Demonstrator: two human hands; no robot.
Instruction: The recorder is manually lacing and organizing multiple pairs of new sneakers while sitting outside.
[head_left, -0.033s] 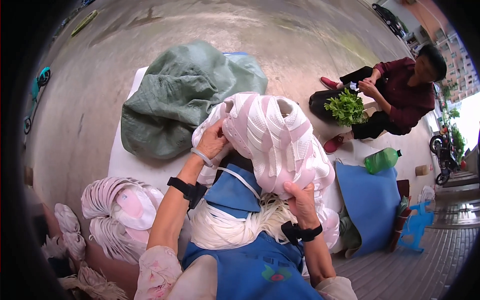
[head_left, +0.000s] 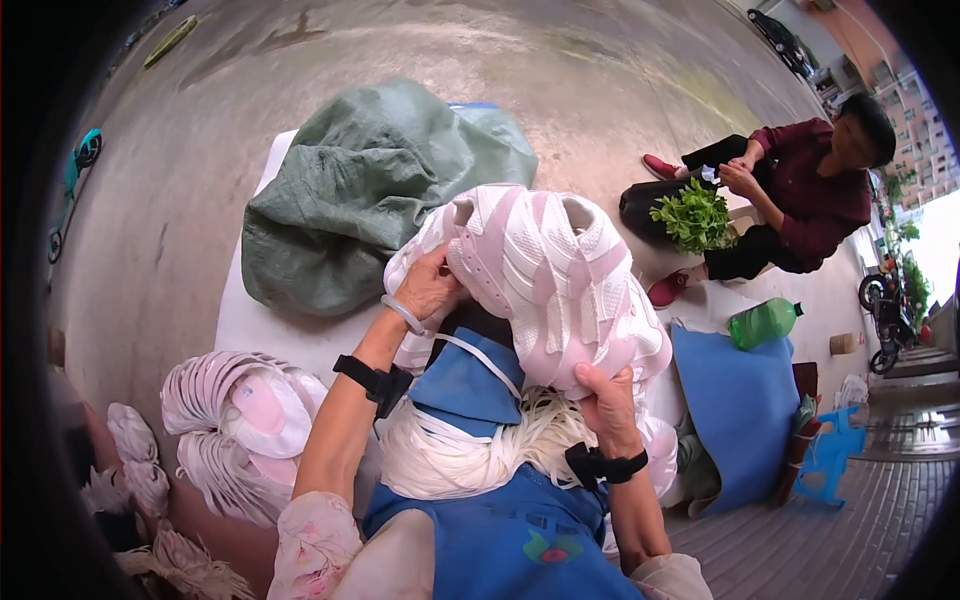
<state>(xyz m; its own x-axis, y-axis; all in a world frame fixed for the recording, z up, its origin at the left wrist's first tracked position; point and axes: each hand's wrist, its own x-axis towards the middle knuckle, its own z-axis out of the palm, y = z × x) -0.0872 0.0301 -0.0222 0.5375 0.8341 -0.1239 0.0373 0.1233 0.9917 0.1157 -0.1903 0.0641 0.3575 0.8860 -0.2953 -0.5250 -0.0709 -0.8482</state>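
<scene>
A nested stack of pink-and-white shoe uppers [head_left: 545,270] lies in front of me. My left hand [head_left: 430,283] pinches the edge of an upper on the stack's left side, its fingertips partly hidden. At the near end, my right hand [head_left: 608,402] grips the toe part, thumb on top and fingers underneath out of sight. A thick bundle of white shoelaces [head_left: 440,458] rests across my lap, below a blue cloth flap [head_left: 462,385]. One loose lace crosses that flap.
More stacked uppers [head_left: 240,420] sit at the left. A green woven sack [head_left: 350,200] is beyond the stack. To the right are a blue sheet [head_left: 735,410], a green bottle [head_left: 765,323] and a blue stool [head_left: 832,455]. Another person [head_left: 820,190] sits beside leafy greens [head_left: 693,215].
</scene>
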